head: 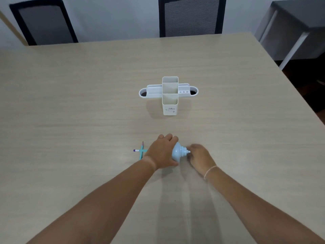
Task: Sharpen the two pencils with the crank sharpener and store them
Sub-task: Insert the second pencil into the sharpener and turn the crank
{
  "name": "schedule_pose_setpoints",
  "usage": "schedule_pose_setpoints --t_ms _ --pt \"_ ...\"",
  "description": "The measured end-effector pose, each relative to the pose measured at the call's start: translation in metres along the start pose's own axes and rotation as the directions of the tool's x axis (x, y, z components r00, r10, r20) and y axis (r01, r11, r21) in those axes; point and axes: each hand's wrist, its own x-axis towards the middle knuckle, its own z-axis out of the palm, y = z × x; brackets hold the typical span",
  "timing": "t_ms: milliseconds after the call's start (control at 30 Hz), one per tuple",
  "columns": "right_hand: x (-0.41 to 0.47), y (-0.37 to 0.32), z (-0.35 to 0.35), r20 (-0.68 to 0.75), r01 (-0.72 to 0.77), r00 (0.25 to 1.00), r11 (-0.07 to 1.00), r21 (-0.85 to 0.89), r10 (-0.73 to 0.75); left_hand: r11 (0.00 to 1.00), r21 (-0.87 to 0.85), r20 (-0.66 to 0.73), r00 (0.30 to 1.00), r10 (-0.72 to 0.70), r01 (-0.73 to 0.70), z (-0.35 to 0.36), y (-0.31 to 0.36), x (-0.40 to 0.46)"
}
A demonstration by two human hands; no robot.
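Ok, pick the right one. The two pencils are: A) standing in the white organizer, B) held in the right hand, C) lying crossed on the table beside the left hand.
C: the two pencils lie crossed on the table just left of the left hand, while the white organizer holds none.

Probably an office, long laminate table (pixel 70 103), mesh chairs (pixel 190 16), white desk organiser (pixel 169 95)

The crank sharpener (pixel 177 153) was a pale blue, bell-shaped unit lying on its side on the worktop, its stepped narrow end pointing right. Two teal pencils (pixel 141 150) lay crossed just to its left: one pointed away with its tip sharpened, the other lay crosswise, purple-and-white eraser end leftward. The white multi-compartment organizer (pixel 169 95) stood upright, well beyond them.
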Motion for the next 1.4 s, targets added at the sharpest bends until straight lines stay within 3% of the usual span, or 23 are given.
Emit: schedule_pose_setpoints --t_ms 167,267,333,400,500,633,767,967,1133,1233,1300,1400 --pt "-0.062 -0.013 -0.009 -0.224 0.235 0.954 0.962 0.138 -0.2 1.0 0.005 0.015 1.0 -0.006 0.006 -0.002 0.0 0.0" --pt "-0.027 -0.017 -0.033 -0.327 0.234 0.926 0.966 0.107 -0.188 1.0 0.006 0.014 1.0 -0.009 0.009 -0.001 0.001 0.001" --pt "0.004 -0.015 -0.035 -0.268 0.122 0.959 0.987 0.108 -0.09 1.0 0.014 0.01 1.0 -0.008 0.008 -0.002 0.001 0.001" --pt "0.021 -0.005 -0.023 -0.102 -0.002 0.995 0.997 0.083 0.01 1.0 0.011 0.013 1.0 -0.005 0.005 -0.001 0.0 0.001" --pt "0.001 0.003 0.004 0.019 -0.03 0.999 1.0 0.0 0.03 1.0 0.009 0.006 1.0 -0.001 0.001 -0.001 0.0 0.001" --pt "-0.061 -0.009 -0.001 -0.128 0.159 0.982 0.978 0.137 -0.142 1.0 0.007 0.013 1.0 -0.001 0.001 0.0 -0.001 0.001" --pt "-0.034 -0.018 -0.03 -0.28 0.218 0.944 0.966 0.136 -0.173 1.0 0.001 0.008 1.0 -0.006 0.006 0.001 -0.001 0.001" --pt "0.019 -0.005 -0.016 -0.129 -0.012 0.991 0.993 0.114 0.027 1.0 0.028 0.0 1.0 0.001 -0.001 0.002 0.0 0.002" --pt "0.0 0.004 -0.004 -0.151 -0.03 0.988 0.999 0.045 0.036 0.999 0.03 0.015 1.0 0.027 -0.027 0.001 0.001 -0.001" --pt "-0.007 0.003 0.006 -0.052 -0.064 0.997 0.998 0.02 0.065 1.0 -0.002 0.005 1.0 0.004 -0.004 0.002 0.001 -0.001" --pt "-0.028 0.001 0.014 -0.027 -0.027 0.999 1.0 0.016 0.027 1.0 -0.004 0.015 1.0 -0.013 0.013 0.002 0.002 -0.001" --pt "-0.063 -0.006 0.007 -0.16 0.138 0.98 0.984 0.108 -0.12 1.0 0.004 0.024 1.0 -0.017 0.017 0.001 0.002 -0.001"
